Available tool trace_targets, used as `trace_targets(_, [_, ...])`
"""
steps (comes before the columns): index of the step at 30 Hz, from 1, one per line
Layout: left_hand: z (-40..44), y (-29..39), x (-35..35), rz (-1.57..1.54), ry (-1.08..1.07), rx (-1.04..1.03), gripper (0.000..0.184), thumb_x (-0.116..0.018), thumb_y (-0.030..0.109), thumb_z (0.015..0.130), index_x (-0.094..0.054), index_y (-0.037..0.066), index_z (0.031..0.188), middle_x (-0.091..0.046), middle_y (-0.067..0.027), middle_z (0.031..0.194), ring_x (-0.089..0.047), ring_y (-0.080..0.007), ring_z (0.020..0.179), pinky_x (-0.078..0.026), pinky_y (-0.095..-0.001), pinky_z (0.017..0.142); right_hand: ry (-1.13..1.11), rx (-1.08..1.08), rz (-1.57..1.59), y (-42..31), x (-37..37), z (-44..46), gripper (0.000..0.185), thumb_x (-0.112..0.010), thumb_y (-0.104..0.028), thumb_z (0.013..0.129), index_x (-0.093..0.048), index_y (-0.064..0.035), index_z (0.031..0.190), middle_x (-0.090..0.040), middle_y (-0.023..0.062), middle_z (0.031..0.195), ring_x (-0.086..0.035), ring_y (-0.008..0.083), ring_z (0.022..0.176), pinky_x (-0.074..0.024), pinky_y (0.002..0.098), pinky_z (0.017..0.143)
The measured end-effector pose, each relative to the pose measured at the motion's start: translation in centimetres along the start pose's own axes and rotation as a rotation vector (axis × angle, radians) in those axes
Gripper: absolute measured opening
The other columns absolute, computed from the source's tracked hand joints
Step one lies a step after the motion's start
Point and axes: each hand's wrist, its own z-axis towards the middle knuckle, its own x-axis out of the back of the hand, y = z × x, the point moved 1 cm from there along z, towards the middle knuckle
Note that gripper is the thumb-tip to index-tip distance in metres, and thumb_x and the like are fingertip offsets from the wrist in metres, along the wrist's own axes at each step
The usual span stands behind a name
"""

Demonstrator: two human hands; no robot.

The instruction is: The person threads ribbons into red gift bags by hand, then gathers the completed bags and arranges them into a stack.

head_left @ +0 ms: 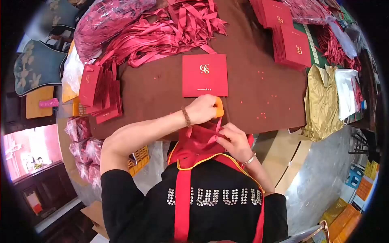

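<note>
My left hand (202, 109), with a beaded bracelet at the wrist, is closed on a red ribbon (219, 123) near the table's front edge. Something orange (219, 107) is around its fingers. Just right of it and lower, my right hand (236, 142) pinches the same ribbon, above the red apron (194, 148) with yellow trim. A flat red card bag (204, 75) with gold print lies on the brown tablecloth (251, 105) beyond my left hand.
A heap of red ribbons (162, 32) lies at the back left. Red bags (101, 93) stand at the left, and more stacked bags (293, 46) lie at the back right. A gold bag (323, 103) hangs at the right edge. Small red bits dot the cloth.
</note>
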Motion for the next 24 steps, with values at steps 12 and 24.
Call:
trace_targets(12, [0.3,3.9,4.2,-0.459,0.294,-0.121,0.009,-0.058,0.014,0.084,-0.06,0.005,0.084,-0.056,0.0029,0.073,-0.05,-0.0066,0.063,-0.04,-0.0223,0.057,-0.205,-0.081,0.036,-0.3,0.3,0.9,0.023,-0.065,-0.01,0.079,-0.048,-0.0005,0.092,-0.057,0.021,0.079,-0.057,0.0411,0.074,-0.0459,0.0429,0.062])
trace_targets(24, [-1.8,0.8,6.1,-0.366,0.287,-0.347,0.038,-0.047,0.014,0.094,-0.044,0.003,0.13,-0.054,-0.0054,0.12,-0.051,-0.0138,0.11,-0.041,-0.0287,0.093,-0.026,-0.157,0.857,4.0,-0.1,1.3,0.037,-0.07,0.009,0.072,-0.051,-0.003,0.101,-0.052,0.0046,0.111,-0.05,0.0139,0.105,-0.042,0.0316,0.093])
